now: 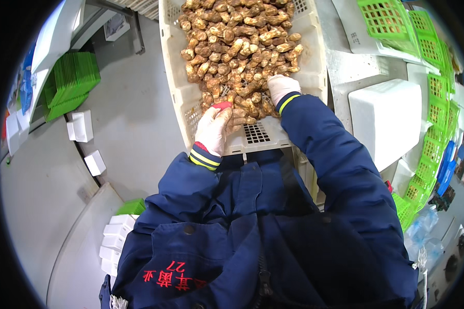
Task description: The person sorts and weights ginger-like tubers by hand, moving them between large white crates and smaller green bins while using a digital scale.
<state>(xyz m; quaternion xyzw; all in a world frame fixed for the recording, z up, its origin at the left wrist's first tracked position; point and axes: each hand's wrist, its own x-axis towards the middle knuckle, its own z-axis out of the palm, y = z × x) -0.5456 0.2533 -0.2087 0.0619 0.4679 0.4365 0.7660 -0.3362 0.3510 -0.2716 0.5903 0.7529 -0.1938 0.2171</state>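
Note:
A pale plastic crate stands before me, heaped with brown, cream-stemmed mushrooms. My left hand, in a thin whitish glove, is closed at the crate's near left side. A small red object shows at its fingertips; its kind is hard to make out. Several mushrooms lie right beside those fingers. Also gloved, my right hand is curled against the mushrooms at the crate's right side. Its fingertips are turned away, so what they hold is hidden. The crate's slotted bottom shows near its front edge.
To the right are a white foam box and a curved row of green baskets, with mushrooms in a basket at the top. Stacked green crates and small white boxes stand at the left.

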